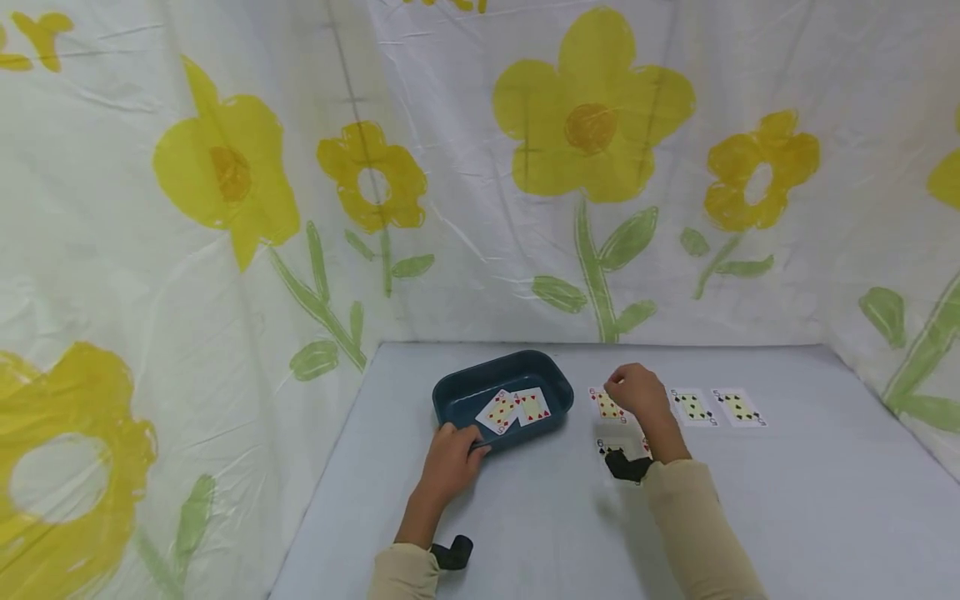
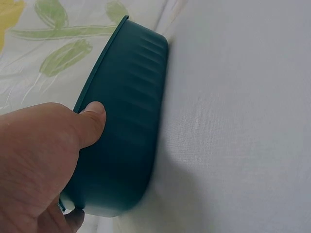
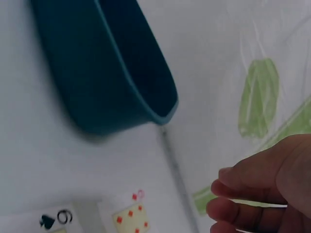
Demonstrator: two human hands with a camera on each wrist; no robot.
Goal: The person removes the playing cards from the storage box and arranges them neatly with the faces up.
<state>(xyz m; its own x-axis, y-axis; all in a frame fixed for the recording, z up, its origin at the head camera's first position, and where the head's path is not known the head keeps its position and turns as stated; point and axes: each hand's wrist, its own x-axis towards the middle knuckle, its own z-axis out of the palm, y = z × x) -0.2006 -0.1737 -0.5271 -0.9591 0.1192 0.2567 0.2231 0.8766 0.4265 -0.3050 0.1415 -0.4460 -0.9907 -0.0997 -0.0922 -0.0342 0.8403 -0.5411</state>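
**Left hand on tray rim; right hand over the card rows**

Tray (image 1: 501, 385): dark teal, centre of the head view, standing on the grey table (image 1: 787, 517) just short of its back edge. Two red-pip cards (image 1: 516, 407) lie face up inside, overlapping.

Left hand (image 1: 450, 462): grips the tray's near-left corner. In the left wrist view the thumb (image 2: 92, 124) presses on the ribbed outer wall (image 2: 129, 121); the other fingers reach over the rim, so their hold inside cannot be confirmed.

Right hand (image 1: 636, 393): sits right of the tray, over a red six (image 1: 606, 406). Its fingers are loosely curled in the right wrist view (image 3: 272, 189); nothing shows between them, though whether the tips touch the card is unclear from either view.

Other cards: a black six (image 1: 609, 447) lies nearer the lower frame edge, partly under the right wrist. Two black fives (image 1: 692, 407) (image 1: 738, 407) lie side by side to the right, apart from each other and from the hand.

Open room: bare table extends across the lower right of the head view and between the forearms. The flowered sheet (image 1: 592, 167) closes off the back and both sides, meeting the table at its far edge.
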